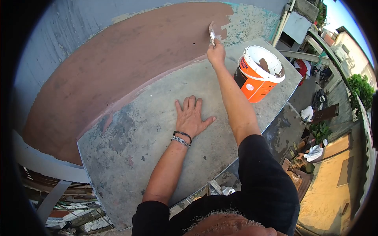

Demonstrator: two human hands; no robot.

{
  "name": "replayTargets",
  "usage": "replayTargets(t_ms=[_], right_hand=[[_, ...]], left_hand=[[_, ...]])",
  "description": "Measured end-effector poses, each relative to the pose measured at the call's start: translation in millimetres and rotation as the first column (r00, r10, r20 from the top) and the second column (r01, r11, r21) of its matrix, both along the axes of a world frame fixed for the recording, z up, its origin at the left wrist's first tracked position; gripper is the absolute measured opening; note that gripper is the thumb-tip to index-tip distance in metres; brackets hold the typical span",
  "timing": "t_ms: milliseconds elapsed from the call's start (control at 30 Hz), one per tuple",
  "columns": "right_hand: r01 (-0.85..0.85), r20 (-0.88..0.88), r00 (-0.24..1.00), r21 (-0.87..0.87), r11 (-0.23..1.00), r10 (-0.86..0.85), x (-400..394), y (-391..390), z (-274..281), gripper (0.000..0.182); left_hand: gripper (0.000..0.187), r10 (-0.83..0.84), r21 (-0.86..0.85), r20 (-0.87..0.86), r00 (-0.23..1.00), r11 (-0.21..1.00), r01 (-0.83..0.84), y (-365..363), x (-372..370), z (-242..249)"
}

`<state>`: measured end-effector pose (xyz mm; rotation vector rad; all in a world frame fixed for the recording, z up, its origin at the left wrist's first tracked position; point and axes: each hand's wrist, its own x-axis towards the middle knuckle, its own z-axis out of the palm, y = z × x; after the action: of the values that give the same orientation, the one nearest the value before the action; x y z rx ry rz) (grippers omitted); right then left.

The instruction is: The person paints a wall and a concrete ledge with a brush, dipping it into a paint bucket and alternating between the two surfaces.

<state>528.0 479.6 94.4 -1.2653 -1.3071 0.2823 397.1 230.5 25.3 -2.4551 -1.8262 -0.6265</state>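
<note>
My left hand (189, 116) lies flat with its fingers spread on the grey concrete slab (157, 153). Stretched forward, my right hand (216, 54) is closed around the handle of a paintbrush (212, 32), whose silvery ferrule shows above the fingers. Its brown-coated tip is against the wall, near the edge of the reddish-brown coating (130, 59). To the right of that lies a patch of bare, flaking wall (252, 23) in pale green and grey. An orange and white paint bucket (256, 78) stands upright beside my right forearm, brown paint smeared inside it.
Beyond the slab's right edge the ground drops to a lower alley (281, 126). A person in a white top (314, 152) is down there, near a yellow wall (325, 196). Pipes (284, 19) run up beside the bare patch. Stacked scrap lies below left.
</note>
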Motion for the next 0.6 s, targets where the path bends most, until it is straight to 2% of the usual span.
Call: replayTargets(t_ms=[67, 167, 233, 300, 400, 433, 533, 600], right_hand=[[-0.065, 0.032, 0.997, -0.061, 0.996, 0.067, -10, -27, 0, 0.044], [0.123, -0.154, 0.984, 0.208, 0.97, -0.091, -4, -18, -1, 0.044], [0.197, -0.265, 0.952, 0.157, 0.968, -0.151, 11, 26, 9, 0.042], [0.258, -0.266, 0.934, 0.036, 0.965, -0.24, 23, 54, 31, 0.04], [0.134, -0.149, 0.979, -0.055, 0.989, -0.141, 26, 62, 54, 0.04], [0.166, -0.101, 0.981, -0.002, 0.986, -0.165, 19, 63, 48, 0.041], [0.082, 0.019, 0.996, 0.072, 0.994, -0.083, -1, 26, 23, 0.041], [-0.049, 0.003, 0.999, 0.097, 0.994, 0.049, -12, -13, 9, 0.041]], left_hand=[[0.081, -0.002, -0.012, 0.002, 1.0, 1.0, 0.003, -1, -1, 1], [0.081, -0.006, -0.024, -0.003, 1.0, 1.0, 0.006, 0, 0, 3], [0.081, -0.002, -0.026, -0.011, 1.0, 1.0, 0.001, -1, 0, 2], [0.081, 0.0, 0.02, -0.004, 1.0, 1.0, 0.0, 2, 0, -2], [0.082, 0.011, 0.025, -0.006, 1.0, 1.0, -0.011, 3, -5, 0], [0.082, 0.009, 0.012, -0.008, 1.0, 1.0, -0.009, 2, -5, 0], [0.081, -0.005, 0.001, -0.013, 1.0, 1.0, 0.005, 1, -1, -1], [0.08, -0.006, 0.0, -0.009, 1.0, 1.0, 0.006, 0, 0, 1]])
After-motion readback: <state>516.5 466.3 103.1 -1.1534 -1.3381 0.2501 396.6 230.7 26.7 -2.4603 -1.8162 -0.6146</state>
